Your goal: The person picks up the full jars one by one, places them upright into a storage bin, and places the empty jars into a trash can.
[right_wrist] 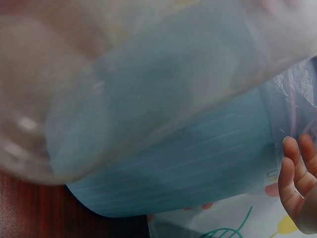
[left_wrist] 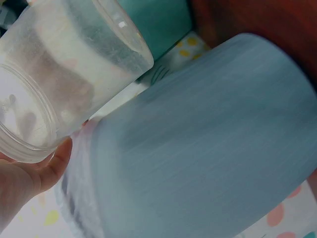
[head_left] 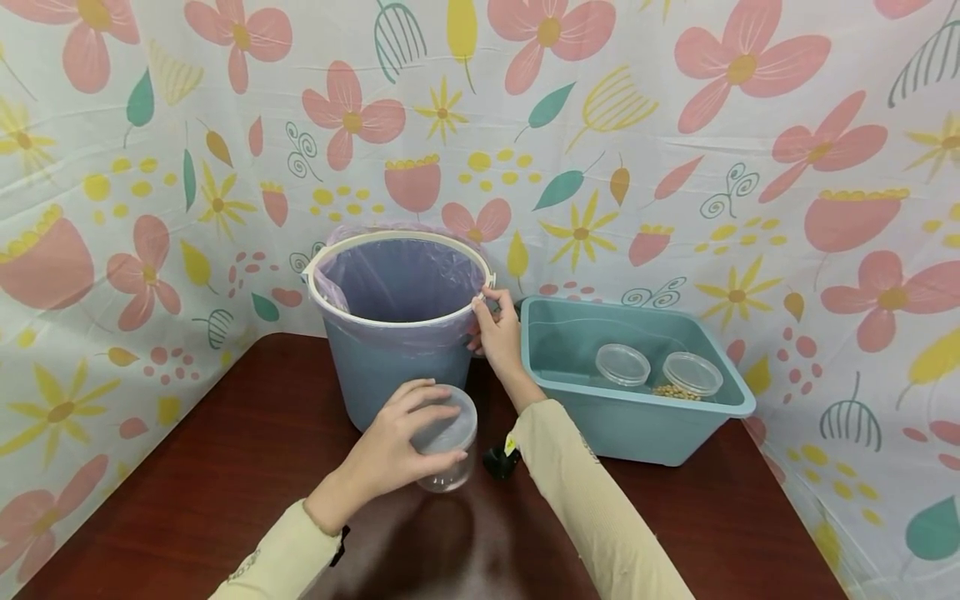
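A clear plastic jar (head_left: 459, 429) with a translucent lid is in my left hand (head_left: 393, 437), in front of the bucket. Fingers and thumb curve around its upper part. In the left wrist view the jar (left_wrist: 74, 74) looks see-through, and one finger (left_wrist: 60, 161) shows beside its lid. The blue bucket (head_left: 360, 362) stands behind, lined with a thin purple bag (head_left: 345, 292) under a white ring rim (head_left: 408, 321). My right hand (head_left: 502, 333) pinches that rim at its right side. In the right wrist view the jar (right_wrist: 148, 89) blurs across the foreground.
To the right stands a blue-green basin (head_left: 615, 425) containing two lidded clear containers (head_left: 622, 367). Yellowish beans (head_left: 675, 392) show in the right one. A small black object (head_left: 498, 461) sits by my right sleeve. Floral cloth (head_left: 585, 167) hangs behind the dark red-brown table (head_left: 262, 417).
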Action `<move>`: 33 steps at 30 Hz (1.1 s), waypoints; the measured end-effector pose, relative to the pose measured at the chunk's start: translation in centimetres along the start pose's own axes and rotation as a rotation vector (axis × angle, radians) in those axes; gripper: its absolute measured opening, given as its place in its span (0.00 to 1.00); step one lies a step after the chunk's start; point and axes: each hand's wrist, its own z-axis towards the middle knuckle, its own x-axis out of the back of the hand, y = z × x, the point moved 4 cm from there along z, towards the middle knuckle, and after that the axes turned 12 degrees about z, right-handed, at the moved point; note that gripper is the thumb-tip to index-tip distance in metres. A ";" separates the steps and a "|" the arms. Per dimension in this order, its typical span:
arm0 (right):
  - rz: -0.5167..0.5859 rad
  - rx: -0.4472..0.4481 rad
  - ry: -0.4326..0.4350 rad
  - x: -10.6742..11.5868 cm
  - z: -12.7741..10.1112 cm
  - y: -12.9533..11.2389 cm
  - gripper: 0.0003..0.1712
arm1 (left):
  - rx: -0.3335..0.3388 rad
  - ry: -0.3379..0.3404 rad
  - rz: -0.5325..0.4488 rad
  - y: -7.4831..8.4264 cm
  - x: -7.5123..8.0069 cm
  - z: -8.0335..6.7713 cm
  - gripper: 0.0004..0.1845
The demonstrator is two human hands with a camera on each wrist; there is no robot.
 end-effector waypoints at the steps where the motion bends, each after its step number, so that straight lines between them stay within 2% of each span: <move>1: 0.000 0.002 -0.003 0.0 0.0 0.0 0.17 | -0.001 0.006 -0.002 0.0 0.3 0.3 0.21; 10: -0.016 -0.004 0.011 -0.1 0.0 -0.1 0.18 | -0.007 0.073 0.000 0.2 2.6 2.7 0.22; 18: -0.020 -0.012 0.015 -0.3 0.0 0.0 0.17 | 0.061 0.123 0.032 0.4 4.5 4.7 0.20; 22: -0.027 -0.016 0.023 -0.2 0.1 0.0 0.18 | 0.073 0.155 0.058 0.5 5.6 5.7 0.21; 27: -0.018 -0.017 0.022 -0.3 0.1 0.0 0.21 | 0.083 0.252 0.067 0.2 7.7 7.1 0.20; 33: -0.029 -0.034 0.025 -0.3 0.2 0.3 0.18 | 0.082 0.365 0.075 -0.5 10.2 8.7 0.20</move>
